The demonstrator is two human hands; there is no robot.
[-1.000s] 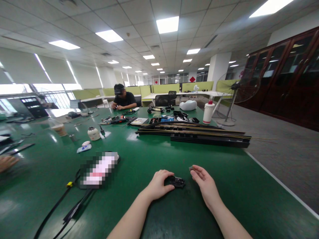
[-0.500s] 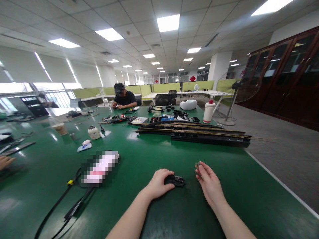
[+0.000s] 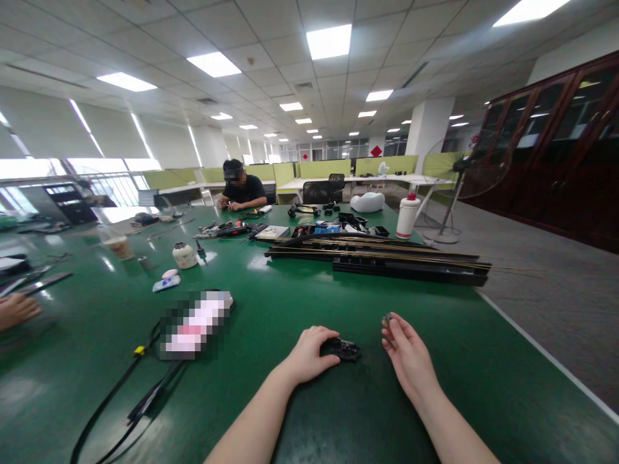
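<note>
My left hand [image 3: 309, 356] rests on the green table [image 3: 300, 296] with its fingers curled around the left end of a small black part [image 3: 344, 348]. A hand's width to the right, my right hand [image 3: 409, 357] pinches a tiny dark piece [image 3: 387, 318] between thumb and fingertips, a little above the tabletop. The two hands do not touch.
Long black rails with thin brass rods [image 3: 387, 261] lie across the table farther back. Black cables [image 3: 140, 403] run at the left near a blurred-out object. A white bottle [image 3: 406, 216], a small jar [image 3: 184, 256] and tools stand farther off. A seated person [image 3: 240, 187] works at the far end; another person's hand [image 3: 17, 309] shows at the left edge.
My right hand has shifted slightly right and away from the black part, lifting the tiny piece in its fingertips. My left hand has stayed on the black part.
</note>
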